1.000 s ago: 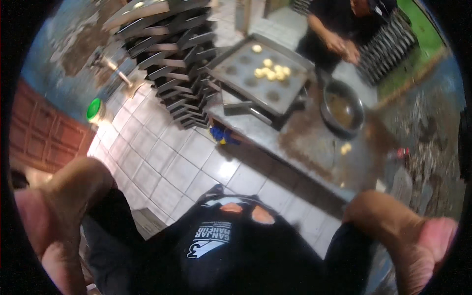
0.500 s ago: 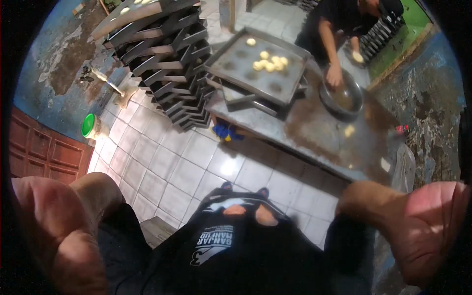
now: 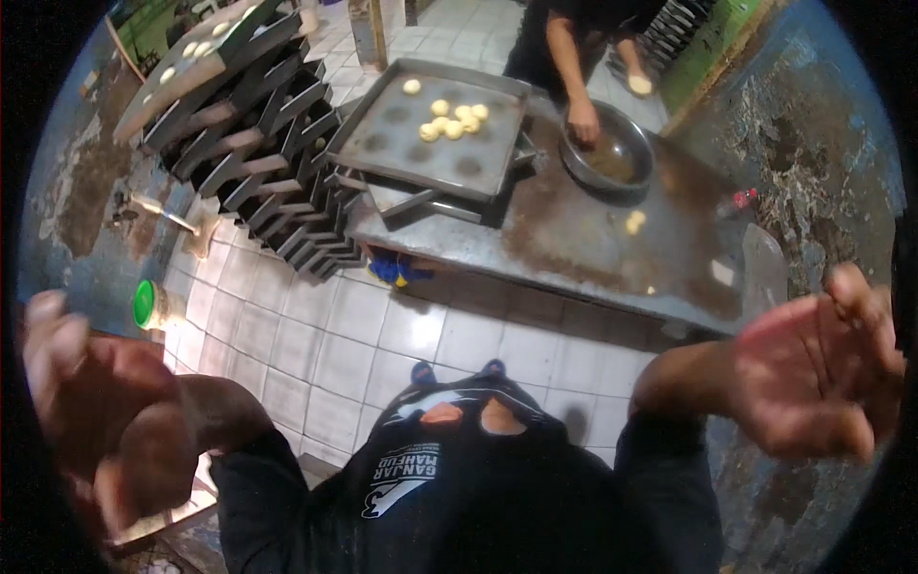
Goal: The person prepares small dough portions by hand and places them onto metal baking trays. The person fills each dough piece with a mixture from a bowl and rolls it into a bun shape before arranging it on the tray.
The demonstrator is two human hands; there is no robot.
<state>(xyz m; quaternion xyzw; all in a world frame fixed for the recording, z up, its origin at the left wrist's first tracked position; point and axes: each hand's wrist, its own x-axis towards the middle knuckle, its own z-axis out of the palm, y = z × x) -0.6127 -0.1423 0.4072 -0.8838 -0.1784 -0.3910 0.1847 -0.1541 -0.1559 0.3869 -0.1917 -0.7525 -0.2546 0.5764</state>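
My left hand is raised near the left rim, palm showing, its fingers apart and slightly blurred. Nothing is in it. Opposite, near the right rim, my right hand is up as well, empty, with loosely bent, parted fingers. Neither hand touches anything. Beyond them on a worn metal-topped table lies a dark square baking tray holding several pale dough balls. To its right, a co-worker's hand reaches into a round metal bowl. Small dough pieces lie in front of the bowl.
A tall crisscross stack of baking trays stands left of the table, dough balls on top. A green-lidded bucket sits on the tiled floor. A blue cloth shows under the table edge; a peeling wall bounds the right.
Both my hands have risen and their fingers have come into view. The table, tray and bowl now appear farther left in the picture. The co-worker's hand stays in the bowl.
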